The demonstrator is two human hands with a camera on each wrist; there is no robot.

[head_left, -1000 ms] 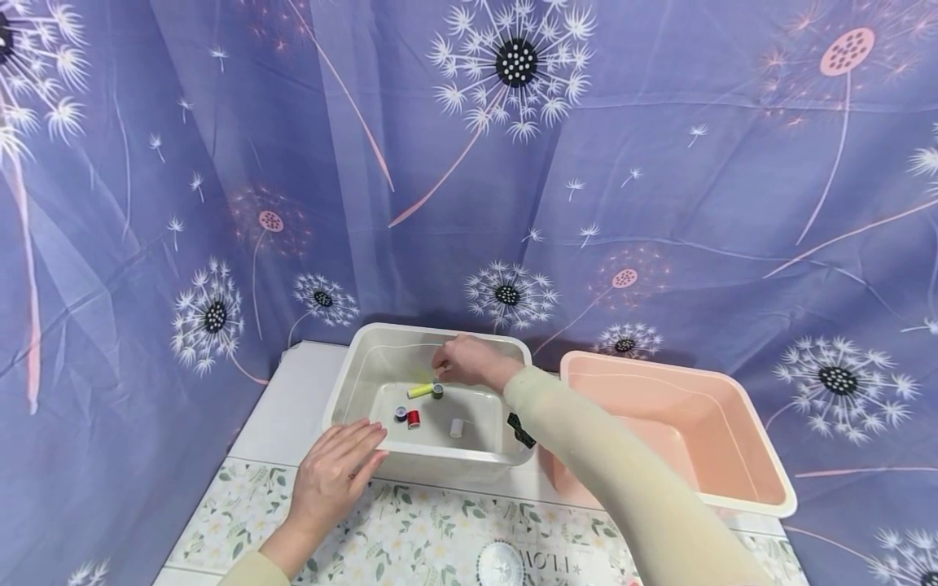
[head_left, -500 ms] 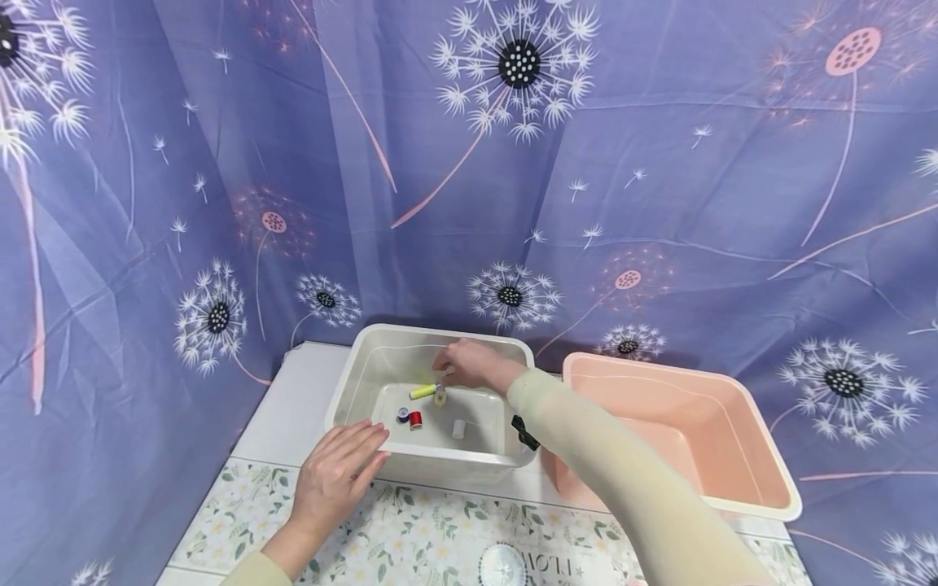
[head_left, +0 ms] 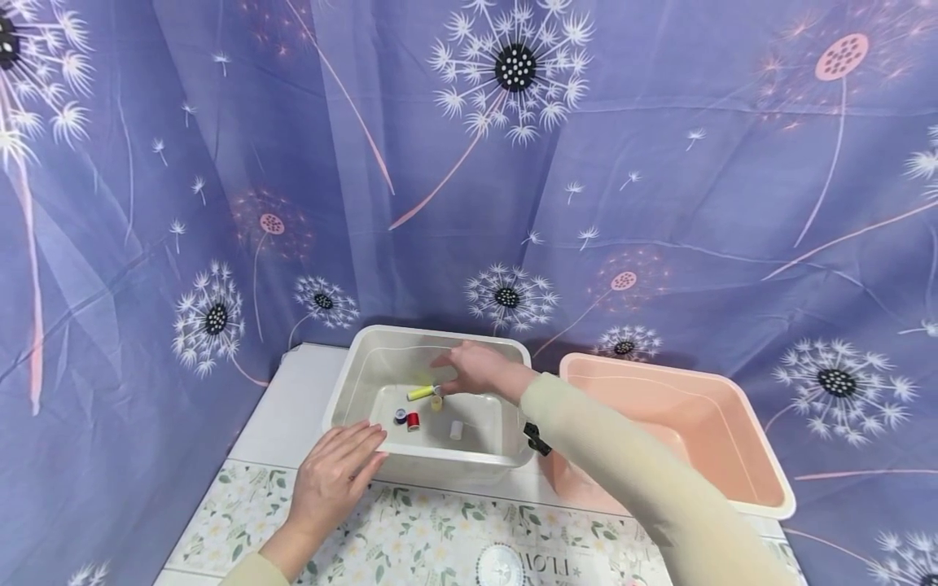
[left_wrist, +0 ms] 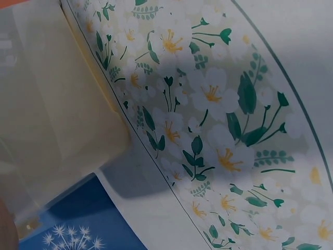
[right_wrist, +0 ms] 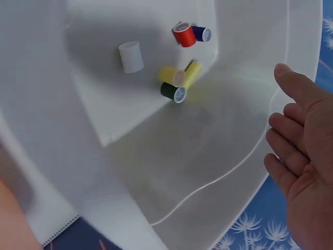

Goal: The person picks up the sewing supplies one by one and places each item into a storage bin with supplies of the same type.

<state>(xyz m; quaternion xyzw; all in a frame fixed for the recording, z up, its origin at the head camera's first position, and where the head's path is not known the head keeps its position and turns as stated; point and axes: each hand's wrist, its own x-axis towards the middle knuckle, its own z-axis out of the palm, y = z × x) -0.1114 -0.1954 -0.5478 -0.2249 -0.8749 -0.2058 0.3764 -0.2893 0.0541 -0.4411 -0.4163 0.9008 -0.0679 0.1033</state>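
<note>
Inside the whitish-grey bin (head_left: 469,458) lie several small thread spools. Red (head_left: 414,422), blue (head_left: 400,416) and white (head_left: 456,429) thread spools lie toward the front. A slim bright-yellow thread spool (head_left: 421,392), a pale-yellow thread spool (head_left: 436,403) and a dark-green thread spool (right_wrist: 173,92) cluster together, the green one clearest in the right wrist view. Over the bin's back half, my right hand (head_left: 475,366) has loosely spread fingers and holds nothing. My left hand (head_left: 335,468) rests with straight fingers at the bin's front-left rim.
To the right stands a pink bin (head_left: 755,443), partly behind the right sleeve (head_left: 623,480). A floral mat (head_left: 432,529) covers the table in front. A blue dandelion-print curtain (head_left: 410,163) rises close behind both bins.
The pale-yellow thread spool has left my right hand and dropped beside the bright-yellow and green ones. My right fingers have spread and drawn slightly right. My left hand stays put.
</note>
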